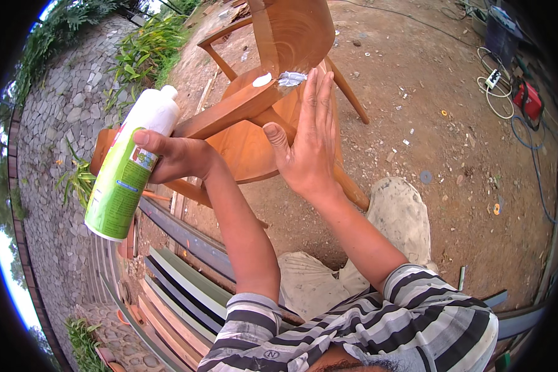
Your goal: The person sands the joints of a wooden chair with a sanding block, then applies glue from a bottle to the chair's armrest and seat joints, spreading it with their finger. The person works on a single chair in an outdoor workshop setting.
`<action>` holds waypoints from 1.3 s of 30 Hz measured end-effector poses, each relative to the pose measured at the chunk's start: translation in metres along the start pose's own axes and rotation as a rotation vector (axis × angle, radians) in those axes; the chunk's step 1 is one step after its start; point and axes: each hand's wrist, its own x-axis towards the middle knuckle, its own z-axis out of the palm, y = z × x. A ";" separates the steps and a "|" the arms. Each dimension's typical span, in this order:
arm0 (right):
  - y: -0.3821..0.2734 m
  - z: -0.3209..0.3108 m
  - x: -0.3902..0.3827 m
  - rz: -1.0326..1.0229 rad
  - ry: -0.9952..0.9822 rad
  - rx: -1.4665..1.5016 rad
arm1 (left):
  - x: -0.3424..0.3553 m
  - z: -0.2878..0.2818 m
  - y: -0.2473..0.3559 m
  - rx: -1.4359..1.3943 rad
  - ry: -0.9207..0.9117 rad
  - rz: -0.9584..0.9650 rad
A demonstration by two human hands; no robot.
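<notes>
My left hand (183, 158) is wrapped round a white and lime-green plastic bottle (115, 195), its narrow white neck pointing up and away. Fingers stretched and thumb apart, my right hand (310, 139) is open over a brown wooden chair (229, 115), its fingertips beside the end of the armrest. I cannot tell whether they touch the wood. A white oval patch (261, 80) lies on the armrest. Beside it, close to my right fingers, is a small grey, crumpled-looking patch (291, 79) whose kind I cannot make out.
Lengths of wood and metal (186, 294) lie at the lower left, before a stone-paved surface (62, 124). Dirt ground scattered with bits spreads to the right. A red machine (527, 99), cables (502, 115) and a dark bucket (501, 34) stand at the far right.
</notes>
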 end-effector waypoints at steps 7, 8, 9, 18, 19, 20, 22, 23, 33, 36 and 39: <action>-0.014 -0.004 0.003 -0.065 0.011 -0.016 | 0.005 -0.009 -0.015 0.016 -0.024 0.014; -0.015 -0.004 0.004 -0.082 0.011 -0.023 | 0.004 -0.007 -0.014 0.023 -0.010 0.025; -0.015 -0.004 0.005 -0.099 0.011 -0.029 | 0.003 -0.004 -0.011 0.031 0.005 0.036; 0.001 0.000 0.008 0.000 0.074 -0.025 | 0.002 0.000 -0.009 0.044 0.009 0.033; 0.000 -0.001 0.008 -0.009 0.062 -0.015 | 0.003 -0.001 -0.010 0.043 0.000 0.031; -0.007 -0.005 0.009 -0.017 0.050 -0.003 | 0.003 0.000 -0.010 0.032 0.007 0.041; -0.014 -0.007 0.009 -0.047 0.025 -0.018 | 0.002 0.002 -0.008 0.010 0.021 0.061; -0.015 -0.007 0.009 -0.066 0.015 -0.046 | 0.002 0.002 -0.008 0.012 0.013 0.059; -0.010 -0.009 0.007 -0.121 -0.020 -0.138 | 0.003 0.002 -0.013 0.016 0.002 0.047; -0.008 -0.007 0.011 -0.082 0.002 -0.151 | 0.006 0.000 -0.019 0.042 -0.002 0.056; 0.001 -0.005 0.011 0.005 0.027 -0.056 | 0.005 0.002 -0.015 0.051 -0.013 0.041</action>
